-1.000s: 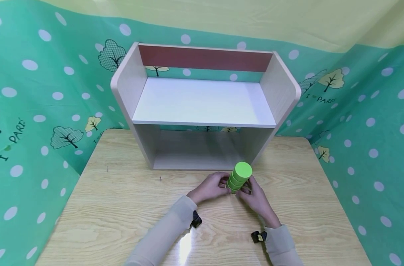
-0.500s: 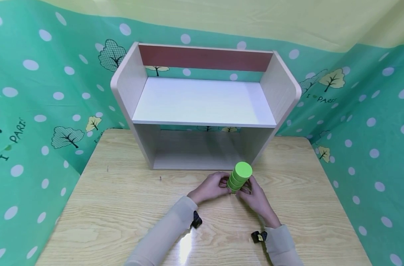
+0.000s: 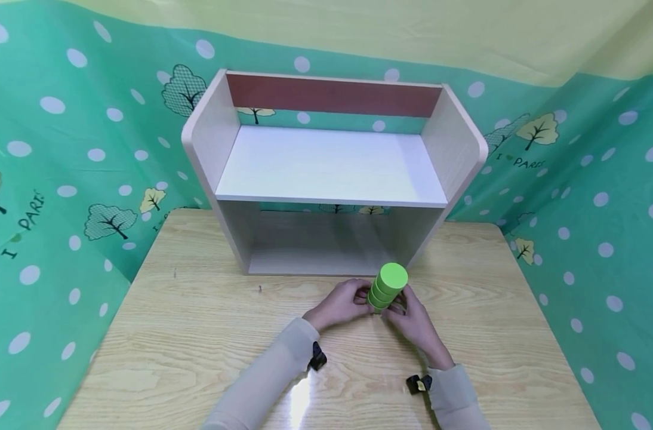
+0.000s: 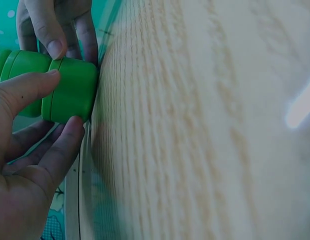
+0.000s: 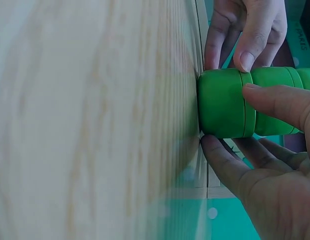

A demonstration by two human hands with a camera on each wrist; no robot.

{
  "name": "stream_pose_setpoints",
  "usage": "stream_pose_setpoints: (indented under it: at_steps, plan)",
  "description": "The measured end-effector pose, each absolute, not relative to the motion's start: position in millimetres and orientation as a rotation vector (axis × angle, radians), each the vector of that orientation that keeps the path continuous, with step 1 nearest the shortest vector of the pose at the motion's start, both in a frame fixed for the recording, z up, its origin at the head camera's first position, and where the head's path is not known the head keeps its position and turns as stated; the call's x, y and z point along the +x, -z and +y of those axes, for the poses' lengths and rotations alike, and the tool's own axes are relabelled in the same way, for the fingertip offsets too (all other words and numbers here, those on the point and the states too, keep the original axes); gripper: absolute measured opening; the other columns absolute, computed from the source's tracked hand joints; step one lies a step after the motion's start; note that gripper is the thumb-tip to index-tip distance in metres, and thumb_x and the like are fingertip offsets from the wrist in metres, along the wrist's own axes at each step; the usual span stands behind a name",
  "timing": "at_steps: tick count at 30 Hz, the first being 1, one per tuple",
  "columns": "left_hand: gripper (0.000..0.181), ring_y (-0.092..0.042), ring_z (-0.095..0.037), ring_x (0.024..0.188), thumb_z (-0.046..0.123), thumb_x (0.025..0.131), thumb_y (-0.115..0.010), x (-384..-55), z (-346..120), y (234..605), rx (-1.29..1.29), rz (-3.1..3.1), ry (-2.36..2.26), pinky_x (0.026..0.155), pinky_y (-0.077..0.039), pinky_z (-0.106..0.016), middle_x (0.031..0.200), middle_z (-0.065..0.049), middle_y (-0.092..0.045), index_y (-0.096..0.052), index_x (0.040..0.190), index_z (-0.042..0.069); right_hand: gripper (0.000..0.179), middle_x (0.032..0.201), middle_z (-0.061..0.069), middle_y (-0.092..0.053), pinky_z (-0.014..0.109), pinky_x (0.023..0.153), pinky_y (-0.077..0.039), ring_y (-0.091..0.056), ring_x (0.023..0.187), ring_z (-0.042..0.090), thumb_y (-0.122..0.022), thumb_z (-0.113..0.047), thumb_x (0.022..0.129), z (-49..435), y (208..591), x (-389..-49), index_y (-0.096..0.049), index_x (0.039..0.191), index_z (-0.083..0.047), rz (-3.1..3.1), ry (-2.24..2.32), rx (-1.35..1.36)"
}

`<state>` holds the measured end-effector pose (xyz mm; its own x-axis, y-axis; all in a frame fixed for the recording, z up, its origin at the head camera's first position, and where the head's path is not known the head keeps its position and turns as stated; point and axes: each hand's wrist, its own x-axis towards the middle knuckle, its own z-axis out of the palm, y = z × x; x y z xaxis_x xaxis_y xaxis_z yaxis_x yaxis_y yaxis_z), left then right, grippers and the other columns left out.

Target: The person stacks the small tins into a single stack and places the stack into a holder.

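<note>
A stack of round, bright green lidded jars stands on the table close before the shelf's lower right corner. My left hand holds the lowest jar from the left, thumb near its lid seam and fingers round the far side. From the right, my right hand grips that same jar, its thumb lying across the seam. In both wrist views the bottom jar's base meets the tabletop. The upper jars rest one on another, untouched by the fingers, and run partly out of the wrist views.
Behind the jars stands a two-level shelf unit with white boards and a reddish back strip. The wooden table spreads out on both sides. A green dotted curtain encloses the back and sides. Black devices sit at both wrists.
</note>
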<state>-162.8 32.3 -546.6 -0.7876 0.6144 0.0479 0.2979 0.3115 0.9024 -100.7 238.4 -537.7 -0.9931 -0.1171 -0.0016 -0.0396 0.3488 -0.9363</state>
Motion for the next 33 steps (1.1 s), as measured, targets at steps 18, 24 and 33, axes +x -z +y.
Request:
stream_pose_setpoints:
  at_steps: [18, 24, 33]
  plan:
    - [0.045, -0.065, -0.013, 0.102, 0.010, 0.086, -0.080, -162.1, 27.7, 543.7, 0.812, 2.280, -1.470, 0.089, -0.054, -0.021, 0.115, -0.008, -0.067, -0.063, 0.127, 0.001, 0.072, 0.142, 0.026, -0.048, 0.042, 0.103, -0.048, -0.046, 0.132, 0.041, -0.071, 0.012, 0.084, 231.1, 534.4, -103.2, -0.039, 0.146, -0.004, 2.498, 1.751, -0.097]
    - [0.047, -0.065, -0.011, 0.102, 0.010, 0.086, -0.080, -162.2, 23.2, 545.6, 0.794, 2.275, -1.485, 0.089, -0.054, -0.021, 0.116, -0.007, -0.067, -0.062, 0.129, 0.001, 0.074, 0.143, 0.027, -0.047, 0.041, 0.102, -0.049, -0.046, 0.132, 0.041, -0.072, 0.011, 0.085, 227.5, 533.9, -103.9, -0.036, 0.148, -0.003, 2.496, 1.753, -0.126]
    - [0.048, -0.066, -0.011, 0.103, 0.012, 0.087, -0.080, -162.2, 10.8, 547.3, 0.795, 2.256, -1.530, 0.089, -0.055, -0.022, 0.117, -0.007, -0.067, -0.061, 0.130, 0.001, 0.072, 0.141, 0.029, -0.048, 0.041, 0.101, -0.050, -0.048, 0.129, 0.044, -0.073, 0.011, 0.084, 217.6, 532.4, -106.9, -0.038, 0.147, -0.001, 2.474, 1.803, -0.196]
